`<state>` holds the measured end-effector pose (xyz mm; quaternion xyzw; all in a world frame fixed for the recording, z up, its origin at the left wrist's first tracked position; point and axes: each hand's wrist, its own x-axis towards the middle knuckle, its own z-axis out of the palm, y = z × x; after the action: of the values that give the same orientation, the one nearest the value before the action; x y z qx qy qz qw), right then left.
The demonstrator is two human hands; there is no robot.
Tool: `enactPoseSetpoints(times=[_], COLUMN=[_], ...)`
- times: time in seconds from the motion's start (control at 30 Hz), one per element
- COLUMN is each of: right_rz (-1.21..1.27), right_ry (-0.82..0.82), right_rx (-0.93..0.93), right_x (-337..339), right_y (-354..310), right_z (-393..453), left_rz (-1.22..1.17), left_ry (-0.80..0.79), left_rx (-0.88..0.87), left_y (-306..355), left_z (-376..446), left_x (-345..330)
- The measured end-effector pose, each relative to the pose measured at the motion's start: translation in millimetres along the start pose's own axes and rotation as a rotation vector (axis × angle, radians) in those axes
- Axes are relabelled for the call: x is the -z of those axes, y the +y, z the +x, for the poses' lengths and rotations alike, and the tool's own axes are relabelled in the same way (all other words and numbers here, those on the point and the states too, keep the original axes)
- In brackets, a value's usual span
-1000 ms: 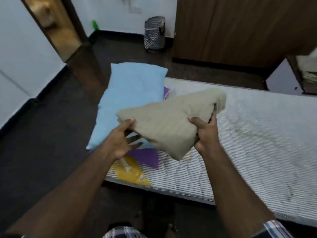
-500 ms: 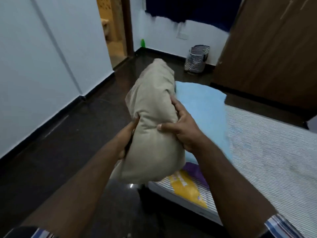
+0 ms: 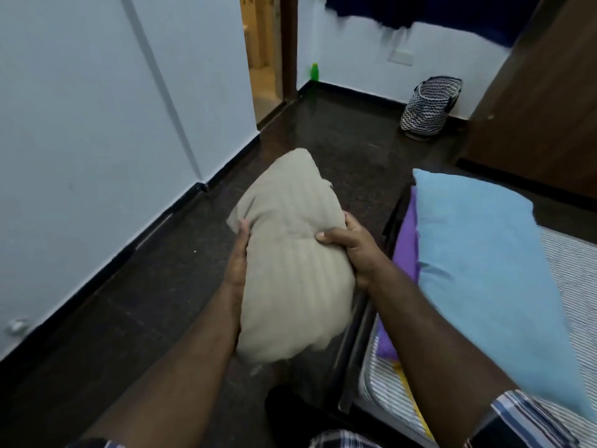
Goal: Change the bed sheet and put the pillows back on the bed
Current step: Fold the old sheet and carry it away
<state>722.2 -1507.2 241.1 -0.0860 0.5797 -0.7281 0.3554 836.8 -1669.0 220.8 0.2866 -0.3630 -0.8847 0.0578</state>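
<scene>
I hold a beige striped pillow [image 3: 290,270] upright over the dark floor, to the left of the bed. My left hand [image 3: 237,263] grips its left side with the thumb on top; my right hand [image 3: 352,250] grips its right side, fingers pressed into the fabric. A light blue pillow [image 3: 484,270] lies on the bare striped mattress [image 3: 578,273] at the right, over a purple cloth [image 3: 408,240]. A yellow label [image 3: 408,392] shows on the mattress corner.
A white wall [image 3: 97,140] runs along the left with a black skirting. An open doorway [image 3: 263,53] is ahead, a green bottle [image 3: 314,71] beside it. A black-and-white patterned basket [image 3: 426,105] stands by the brown wardrobe [image 3: 542,101].
I have lifted the beige pillow off the bed and swung it left over the floor. My view has turned left, so the bed now sits at the right edge.
</scene>
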Motion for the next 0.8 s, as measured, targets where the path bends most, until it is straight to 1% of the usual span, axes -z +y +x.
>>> enactPoseSetpoints(times=[0.07,0.1,0.13,0.23,0.3,0.33,0.4,0.5,0.63,0.8], right_rz=[-0.1,-0.139,-0.167,-0.255,-0.327,-0.325,-0.289,-0.182,-0.047,0.094], right_ry=[0.19,0.25,0.273,0.19,0.125,0.118,0.139,0.174,0.242,0.375], right_rx=[0.066,0.11,0.145,0.187,0.144,0.105,0.071,0.062,0.072,0.045], right_x=[-3,-6,-10,-27,-36,-39,-39,-26,0,29], right_y=[6,7,5,0,-4,-9,-21,-44,-75,-118], right_z=[45,67,88,143,180,196,231,286,376,489], left_rz=[0.018,0.011,0.027,0.041,0.044,0.057,0.085,0.134,0.155,0.287], left_ry=[0.032,0.048,0.065,0.075,0.104,0.128,0.15,0.087,-0.079,-0.154], left_rx=[-0.006,0.006,0.009,0.018,0.004,-0.018,-0.042,-0.054,0.074,0.215], left_y=[28,43,58,100,126,137,152,175,207,255], left_z=[36,56,77,129,167,186,233,295,384,518], left_x=[0,0,-2,-15,-27,-34,-43,-74,-116,-164])
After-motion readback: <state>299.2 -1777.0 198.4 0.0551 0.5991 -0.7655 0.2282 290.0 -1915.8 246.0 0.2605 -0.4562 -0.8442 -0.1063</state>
